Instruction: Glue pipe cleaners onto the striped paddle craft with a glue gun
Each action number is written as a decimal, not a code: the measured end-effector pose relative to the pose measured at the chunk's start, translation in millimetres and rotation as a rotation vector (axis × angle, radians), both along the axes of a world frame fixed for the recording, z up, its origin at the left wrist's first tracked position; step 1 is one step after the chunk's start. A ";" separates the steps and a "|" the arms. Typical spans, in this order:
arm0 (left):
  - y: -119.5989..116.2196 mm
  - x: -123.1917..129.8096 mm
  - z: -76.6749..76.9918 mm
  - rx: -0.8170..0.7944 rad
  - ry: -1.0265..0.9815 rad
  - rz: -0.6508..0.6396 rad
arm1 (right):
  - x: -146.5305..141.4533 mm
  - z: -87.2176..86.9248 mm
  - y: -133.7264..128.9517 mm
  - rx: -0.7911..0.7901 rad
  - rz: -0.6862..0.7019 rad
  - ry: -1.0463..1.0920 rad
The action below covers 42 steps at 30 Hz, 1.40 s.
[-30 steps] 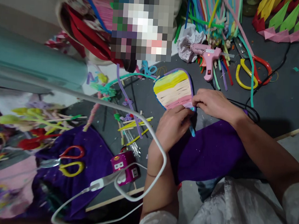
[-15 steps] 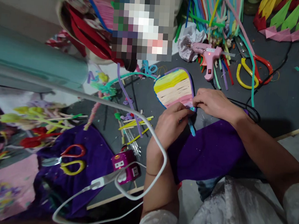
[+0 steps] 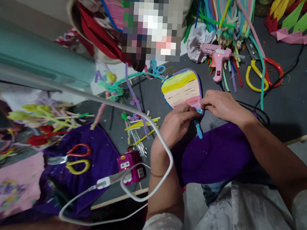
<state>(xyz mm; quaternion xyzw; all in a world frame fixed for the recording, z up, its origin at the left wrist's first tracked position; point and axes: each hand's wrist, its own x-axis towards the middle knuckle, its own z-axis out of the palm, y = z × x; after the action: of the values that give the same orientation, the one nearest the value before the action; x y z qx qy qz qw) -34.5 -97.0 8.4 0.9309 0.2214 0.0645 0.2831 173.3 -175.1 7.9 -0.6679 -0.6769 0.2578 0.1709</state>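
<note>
Your striped panel (image 3: 182,85) runs yellow, cream, pink w/ purple & blue edging, your glue gun (image 3: 218,58) is pink w/ an orange trigger, your cloth (image 3: 213,155) is deep purple, & the desk (image 3: 281,109) is dk grey.

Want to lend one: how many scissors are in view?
2: one pair right of the glue gun, another pair on the left purple cloth. More may be hidden.

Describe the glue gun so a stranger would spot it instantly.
On the dark table, find the big bundle of pipe cleaners. At its near end, between crumpled paper and scissors, lies the glue gun. Pink with an orange trigger, it alone there is pistol-shaped.
</note>
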 end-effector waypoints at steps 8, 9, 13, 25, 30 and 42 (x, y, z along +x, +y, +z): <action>4.3 -2.7 2.0 -0.062 0.016 -0.025 | 1.4 -0.3 0.8 -0.003 0.008 -0.019; 4.5 -2.6 2.0 -0.065 0.018 -0.028 | 1.7 -0.9 0.9 -0.003 0.010 -0.020; 4.3 -1.5 3.6 -0.078 0.044 -0.023 | 2.4 -3.7 1.2 0.008 0.015 -0.023; 4.2 -0.7 2.7 -0.108 0.033 -0.008 | 4.5 -0.7 1.9 -0.011 0.018 0.013; 2.8 -0.2 5.4 -0.090 0.048 -0.003 | 3.7 4.1 2.1 -0.050 0.042 0.001; 7.0 -5.4 4.4 -0.128 0.018 0.027 | 3.5 3.4 0.9 -0.032 0.077 -0.028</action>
<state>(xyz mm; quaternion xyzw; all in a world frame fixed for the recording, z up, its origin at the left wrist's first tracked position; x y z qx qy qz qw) -39.8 -90.0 12.8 0.9084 0.2400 0.0457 0.3394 176.8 -174.3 11.3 -0.6476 -0.7002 0.2658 0.1406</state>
